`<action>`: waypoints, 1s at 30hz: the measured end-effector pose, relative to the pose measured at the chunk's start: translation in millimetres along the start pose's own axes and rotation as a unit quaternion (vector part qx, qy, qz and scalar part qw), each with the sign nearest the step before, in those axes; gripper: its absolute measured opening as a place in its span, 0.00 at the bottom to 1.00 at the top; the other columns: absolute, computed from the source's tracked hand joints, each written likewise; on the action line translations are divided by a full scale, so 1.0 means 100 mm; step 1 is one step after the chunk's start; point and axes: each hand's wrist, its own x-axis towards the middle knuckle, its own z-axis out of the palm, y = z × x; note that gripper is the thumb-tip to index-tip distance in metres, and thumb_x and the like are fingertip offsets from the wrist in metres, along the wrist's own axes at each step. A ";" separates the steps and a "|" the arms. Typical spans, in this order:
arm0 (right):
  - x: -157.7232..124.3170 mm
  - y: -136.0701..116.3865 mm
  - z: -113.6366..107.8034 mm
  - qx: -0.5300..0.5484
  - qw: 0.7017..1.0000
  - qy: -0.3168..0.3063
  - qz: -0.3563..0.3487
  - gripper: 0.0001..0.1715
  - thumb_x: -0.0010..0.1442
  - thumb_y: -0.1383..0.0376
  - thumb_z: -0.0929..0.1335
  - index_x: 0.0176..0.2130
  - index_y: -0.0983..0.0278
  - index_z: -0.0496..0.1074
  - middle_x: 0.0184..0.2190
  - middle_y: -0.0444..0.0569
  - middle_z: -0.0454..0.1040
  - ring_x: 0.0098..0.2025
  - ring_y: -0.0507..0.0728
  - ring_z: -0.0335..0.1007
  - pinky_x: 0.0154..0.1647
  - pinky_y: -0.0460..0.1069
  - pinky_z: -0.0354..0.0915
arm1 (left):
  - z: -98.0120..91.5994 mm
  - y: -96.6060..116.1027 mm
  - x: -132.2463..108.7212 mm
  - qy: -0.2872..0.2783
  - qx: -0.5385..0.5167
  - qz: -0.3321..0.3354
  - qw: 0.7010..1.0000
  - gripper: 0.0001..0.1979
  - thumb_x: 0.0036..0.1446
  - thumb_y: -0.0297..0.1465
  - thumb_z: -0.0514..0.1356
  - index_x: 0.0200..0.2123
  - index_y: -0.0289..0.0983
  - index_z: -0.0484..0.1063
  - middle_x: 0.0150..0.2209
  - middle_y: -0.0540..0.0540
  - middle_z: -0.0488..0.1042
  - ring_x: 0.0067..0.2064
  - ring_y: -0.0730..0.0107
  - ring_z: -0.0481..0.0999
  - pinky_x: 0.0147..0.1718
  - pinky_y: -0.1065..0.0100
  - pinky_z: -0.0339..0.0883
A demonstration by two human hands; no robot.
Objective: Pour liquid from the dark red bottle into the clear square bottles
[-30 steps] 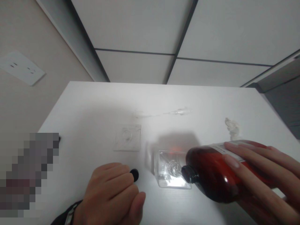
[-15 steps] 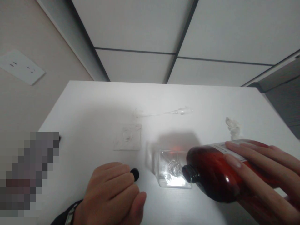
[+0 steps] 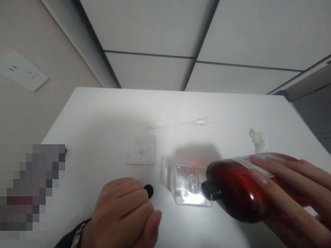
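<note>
My right hand [image 3: 289, 193] grips a dark red-brown bottle [image 3: 243, 193] with a white label. The bottle lies tilted on its side, its uncapped black threaded mouth [image 3: 210, 190] pointing left over the right edge of a clear square dish [image 3: 178, 179]. A round ring shape shows in the dish; whether liquid is flowing I cannot tell. Lower left of the dish, my left hand [image 3: 124, 210] is closed in a fist, back of the hand up. A small black cap [image 3: 148, 191] sticks out beyond its knuckles, partly hidden by the fingers.
Behind my left hand lies a flat clear square piece [image 3: 141, 151] with a round mark. A thin clear pipette-like item [image 3: 199, 122] lies farther back. Crumpled clear material [image 3: 258, 139] sits behind the bottle on the white table [image 3: 103, 106]. A blurred-out item covers the left edge.
Both hands, the bottle and the dish hold nearly the same positions. The whole view has shifted very slightly.
</note>
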 end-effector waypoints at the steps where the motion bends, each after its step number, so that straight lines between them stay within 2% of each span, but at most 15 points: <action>1: -0.02 0.07 0.00 -0.006 0.999 0.002 -0.035 0.46 0.67 0.67 0.65 0.77 0.43 0.53 0.74 0.41 0.64 0.66 0.76 0.71 0.66 0.72 0.71 | 0.00 0.00 0.00 -0.002 0.001 -0.002 1.000 0.25 0.69 0.20 0.50 0.18 0.40 0.60 0.16 0.54 0.61 0.20 0.71 0.61 0.21 0.64 0.57; 3: -0.07 0.19 -0.01 -0.012 0.997 -0.008 -0.079 0.44 0.66 0.65 0.66 0.76 0.44 0.56 0.73 0.42 0.66 0.65 0.76 0.73 0.64 0.71 0.73 | 0.00 0.00 -0.01 -0.005 0.002 -0.002 1.000 0.24 0.69 0.20 0.50 0.18 0.40 0.59 0.16 0.54 0.61 0.20 0.71 0.61 0.21 0.64 0.58; 7: -0.11 0.29 0.01 -0.011 0.997 -0.007 -0.078 0.44 0.66 0.64 0.67 0.76 0.45 0.56 0.73 0.42 0.65 0.66 0.75 0.72 0.66 0.70 0.72 | 0.01 0.00 0.00 0.000 -0.011 0.001 1.000 0.24 0.68 0.19 0.51 0.18 0.40 0.58 0.16 0.54 0.60 0.20 0.72 0.59 0.21 0.64 0.54; 9: -0.09 0.24 0.02 -0.010 0.996 -0.005 -0.085 0.43 0.67 0.63 0.67 0.75 0.42 0.57 0.72 0.40 0.66 0.66 0.74 0.72 0.66 0.69 0.72 | 0.01 0.01 0.00 0.001 -0.013 -0.003 1.000 0.24 0.68 0.19 0.51 0.18 0.40 0.58 0.16 0.54 0.60 0.20 0.72 0.58 0.21 0.64 0.52; 11: -0.06 0.12 0.01 -0.007 0.998 0.000 -0.061 0.44 0.67 0.65 0.66 0.76 0.41 0.55 0.73 0.39 0.65 0.67 0.74 0.71 0.67 0.70 0.71 | 0.01 0.02 0.00 0.000 -0.008 -0.009 1.000 0.24 0.69 0.20 0.51 0.18 0.40 0.58 0.16 0.54 0.60 0.20 0.72 0.59 0.21 0.64 0.53; 13: -0.02 -0.02 0.00 0.000 1.000 -0.005 0.004 0.46 0.67 0.68 0.65 0.77 0.41 0.52 0.75 0.38 0.62 0.69 0.74 0.68 0.70 0.72 0.68 | 0.00 0.02 0.00 0.002 -0.002 -0.012 1.000 0.24 0.69 0.20 0.50 0.18 0.40 0.59 0.16 0.54 0.60 0.21 0.72 0.60 0.21 0.65 0.56; 16: 0.00 -0.14 -0.02 0.012 1.000 0.005 0.024 0.47 0.67 0.72 0.65 0.76 0.41 0.53 0.75 0.40 0.62 0.70 0.72 0.67 0.70 0.72 0.67 | 0.00 0.01 -0.01 0.000 0.002 -0.007 1.000 0.24 0.69 0.21 0.50 0.18 0.40 0.59 0.16 0.53 0.60 0.21 0.72 0.60 0.21 0.65 0.57; 21: -0.01 -0.11 -0.02 0.008 1.000 0.006 0.015 0.49 0.66 0.75 0.67 0.76 0.43 0.55 0.73 0.46 0.65 0.69 0.73 0.69 0.68 0.74 0.69 | 0.01 0.00 -0.01 -0.007 -0.007 -0.001 1.000 0.24 0.68 0.19 0.51 0.19 0.40 0.58 0.16 0.54 0.60 0.20 0.72 0.59 0.21 0.65 0.55; 30: -0.01 -0.09 -0.02 0.010 1.000 0.004 0.019 0.49 0.66 0.76 0.67 0.76 0.42 0.54 0.74 0.42 0.63 0.71 0.72 0.67 0.71 0.72 0.66 | 0.00 0.00 -0.01 -0.005 -0.010 -0.002 1.000 0.24 0.68 0.19 0.50 0.18 0.40 0.58 0.16 0.54 0.59 0.20 0.72 0.58 0.21 0.64 0.54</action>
